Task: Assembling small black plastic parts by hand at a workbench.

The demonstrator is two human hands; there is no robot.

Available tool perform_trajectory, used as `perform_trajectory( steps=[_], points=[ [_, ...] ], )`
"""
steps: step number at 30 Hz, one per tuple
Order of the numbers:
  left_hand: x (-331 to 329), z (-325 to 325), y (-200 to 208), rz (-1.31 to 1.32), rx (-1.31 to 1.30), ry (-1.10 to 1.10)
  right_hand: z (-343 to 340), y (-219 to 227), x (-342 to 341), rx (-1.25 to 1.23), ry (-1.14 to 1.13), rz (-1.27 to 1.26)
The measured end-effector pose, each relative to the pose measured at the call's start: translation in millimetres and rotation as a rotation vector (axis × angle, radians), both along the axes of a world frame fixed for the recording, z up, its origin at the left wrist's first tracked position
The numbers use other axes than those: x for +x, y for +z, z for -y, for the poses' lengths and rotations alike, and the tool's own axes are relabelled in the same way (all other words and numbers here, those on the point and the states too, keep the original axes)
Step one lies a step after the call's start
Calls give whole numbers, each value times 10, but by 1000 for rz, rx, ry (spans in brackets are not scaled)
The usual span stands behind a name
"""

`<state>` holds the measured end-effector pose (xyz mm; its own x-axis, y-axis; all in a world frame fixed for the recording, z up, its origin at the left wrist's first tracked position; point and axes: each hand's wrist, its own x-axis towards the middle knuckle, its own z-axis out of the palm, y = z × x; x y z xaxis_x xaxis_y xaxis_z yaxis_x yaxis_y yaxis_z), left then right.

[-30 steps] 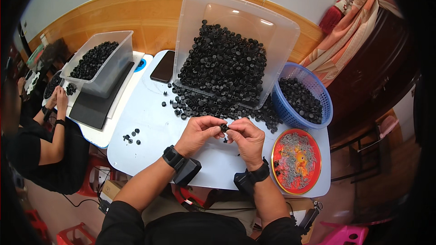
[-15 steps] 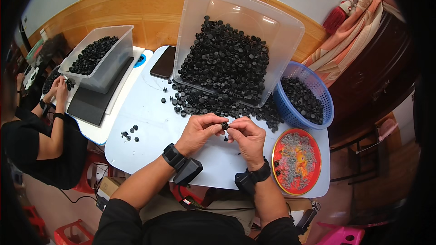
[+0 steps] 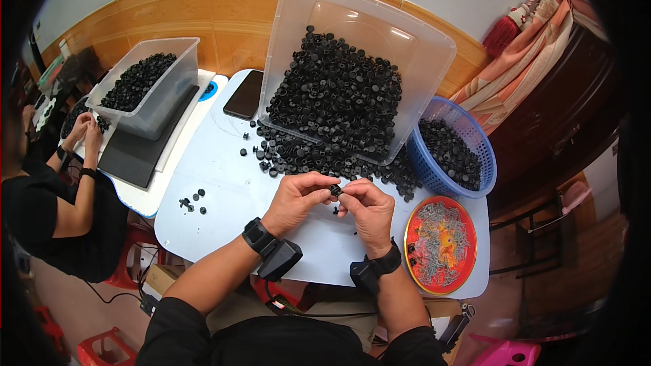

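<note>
My left hand (image 3: 298,202) and my right hand (image 3: 368,207) meet over the table in front of me. Between their fingertips they pinch a small round black plastic part (image 3: 336,190); its details are too small to make out. Just beyond my fingers a heap of similar black parts (image 3: 298,157) spills from a tipped clear plastic bin (image 3: 424,47). A small dark piece (image 3: 336,211) lies on the table below the held part. Each of my wrists wears a black strap with a box on it.
To the right stand a blue basket (image 3: 426,171) of black parts and a red plate (image 3: 411,232) of small metal pins or screws. A phone (image 3: 243,95) lies at the back left. Several loose parts (image 3: 191,205) sit on the left. A co-worker (image 3: 57,210) handles parts beside another bin (image 3: 156,110).
Both hands stay together on the black part, with only slight finger movement. The whole view has shifted a little.
</note>
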<state>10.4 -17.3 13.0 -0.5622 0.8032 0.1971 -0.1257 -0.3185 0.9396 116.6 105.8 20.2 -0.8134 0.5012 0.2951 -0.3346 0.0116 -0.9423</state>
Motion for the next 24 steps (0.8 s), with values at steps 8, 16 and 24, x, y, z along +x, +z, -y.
perform_trajectory(
  steps=[8,16,24],
  points=[
    [10,-11,-13,-65,23,29,9,14,-3,-15,-6,26],
    [19,-23,-39,-186,2,93,-18,-33,-11,-45,22,57],
    [27,-21,-56,-179,6,85,-12,-39,-22,-69,0,67]
  ],
)
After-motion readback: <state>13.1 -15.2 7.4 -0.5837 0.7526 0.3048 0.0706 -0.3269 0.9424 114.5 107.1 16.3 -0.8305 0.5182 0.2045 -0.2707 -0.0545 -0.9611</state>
